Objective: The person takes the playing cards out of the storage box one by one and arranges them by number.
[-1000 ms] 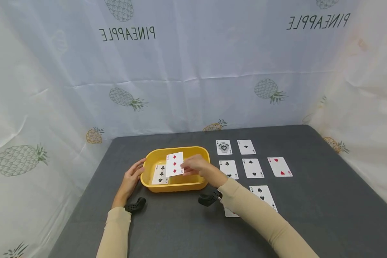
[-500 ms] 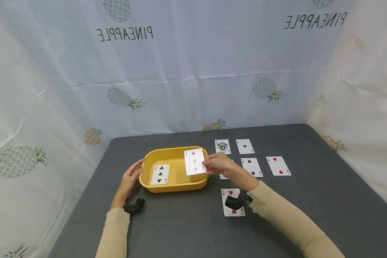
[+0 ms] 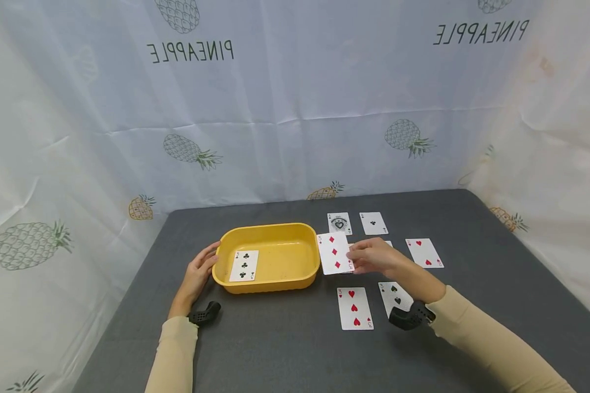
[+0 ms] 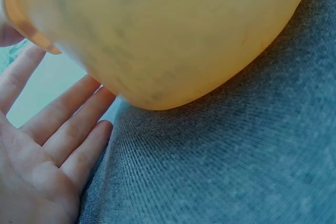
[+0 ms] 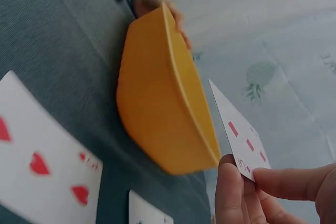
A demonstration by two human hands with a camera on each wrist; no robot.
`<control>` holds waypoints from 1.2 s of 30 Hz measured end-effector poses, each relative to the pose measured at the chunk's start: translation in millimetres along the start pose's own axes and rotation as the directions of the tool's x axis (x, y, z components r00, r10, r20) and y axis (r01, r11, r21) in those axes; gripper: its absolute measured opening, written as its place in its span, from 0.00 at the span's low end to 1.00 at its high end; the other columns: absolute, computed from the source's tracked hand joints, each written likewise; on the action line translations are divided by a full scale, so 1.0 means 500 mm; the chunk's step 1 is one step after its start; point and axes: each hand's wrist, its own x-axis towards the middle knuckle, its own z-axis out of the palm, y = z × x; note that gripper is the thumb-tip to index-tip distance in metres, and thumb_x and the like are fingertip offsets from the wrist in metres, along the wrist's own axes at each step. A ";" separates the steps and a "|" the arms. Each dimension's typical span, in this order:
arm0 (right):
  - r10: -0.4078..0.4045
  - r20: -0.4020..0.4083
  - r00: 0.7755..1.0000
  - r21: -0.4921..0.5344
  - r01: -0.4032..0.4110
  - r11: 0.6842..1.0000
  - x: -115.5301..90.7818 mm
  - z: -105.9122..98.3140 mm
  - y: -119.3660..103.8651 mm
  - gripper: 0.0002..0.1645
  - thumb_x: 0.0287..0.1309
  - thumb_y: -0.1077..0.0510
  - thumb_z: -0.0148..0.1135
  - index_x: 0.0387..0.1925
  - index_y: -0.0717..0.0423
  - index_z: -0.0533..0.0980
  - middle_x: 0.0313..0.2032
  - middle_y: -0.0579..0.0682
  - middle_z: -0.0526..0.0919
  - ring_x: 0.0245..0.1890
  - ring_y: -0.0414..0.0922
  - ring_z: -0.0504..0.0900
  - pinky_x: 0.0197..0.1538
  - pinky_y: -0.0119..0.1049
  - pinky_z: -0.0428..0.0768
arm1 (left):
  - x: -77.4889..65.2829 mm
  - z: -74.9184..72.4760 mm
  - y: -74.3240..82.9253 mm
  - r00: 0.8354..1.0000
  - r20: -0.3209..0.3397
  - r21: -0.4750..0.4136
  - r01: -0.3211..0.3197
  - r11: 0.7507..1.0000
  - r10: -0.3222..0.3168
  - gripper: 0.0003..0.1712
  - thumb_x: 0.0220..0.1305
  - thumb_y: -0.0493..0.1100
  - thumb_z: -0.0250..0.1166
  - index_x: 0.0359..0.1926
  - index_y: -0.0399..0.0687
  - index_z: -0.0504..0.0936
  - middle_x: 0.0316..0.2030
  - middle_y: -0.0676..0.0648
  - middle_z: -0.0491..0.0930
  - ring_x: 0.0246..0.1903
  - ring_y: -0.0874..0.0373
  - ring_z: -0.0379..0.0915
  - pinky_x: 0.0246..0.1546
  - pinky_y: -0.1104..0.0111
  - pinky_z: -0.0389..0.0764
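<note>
My right hand pinches the three of diamonds between thumb and fingers. The playing card hangs face up just right of the yellow bin, and its pinched corner shows in the right wrist view. Lying in the bin's left part is the three of clubs. My left hand rests against the bin's left end, thumb at the rim; the left wrist view shows its other fingers fairly straight along the outer wall. Below the held card lies the three of hearts.
An ace of spades and an ace of clubs lie at the back. Further right is the two of hearts. The right wrist partly covers the three of spades. Other cards are mostly hidden behind the right hand and held card.
My right hand has carried the three of diamonds out of the bin to the right, over the rim. My left hand stays at the bin's left end.
</note>
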 end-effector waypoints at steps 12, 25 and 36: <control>0.044 0.014 0.999 -0.091 -0.043 0.995 -0.055 -0.100 0.081 0.27 0.63 0.60 0.58 0.57 0.76 0.68 0.31 0.46 0.78 0.29 0.37 0.78 0.35 0.28 0.84 | -0.003 0.003 0.006 1.000 -0.011 -0.011 -0.004 1.000 0.004 0.32 0.72 0.47 0.55 0.71 0.39 0.60 0.51 0.64 0.74 0.49 0.78 0.74 0.46 0.82 0.78; 0.157 -0.044 0.987 -0.050 -0.160 0.986 -0.117 -0.236 0.184 0.19 0.61 0.59 0.61 0.48 0.70 0.75 0.27 0.39 0.80 0.28 0.35 0.77 0.36 0.28 0.84 | -0.004 0.002 0.010 1.000 0.001 0.014 0.009 1.000 -0.009 0.32 0.72 0.48 0.54 0.72 0.41 0.59 0.46 0.72 0.73 0.48 0.81 0.72 0.46 0.84 0.77; 0.156 0.028 0.987 -0.017 -0.155 0.988 -0.149 -0.297 0.246 0.10 0.63 0.57 0.60 0.41 0.60 0.80 0.28 0.36 0.82 0.29 0.33 0.78 0.38 0.28 0.84 | -0.003 0.002 0.007 1.000 0.005 0.010 0.006 1.000 -0.006 0.33 0.72 0.49 0.54 0.71 0.39 0.59 0.46 0.73 0.73 0.48 0.82 0.72 0.47 0.84 0.76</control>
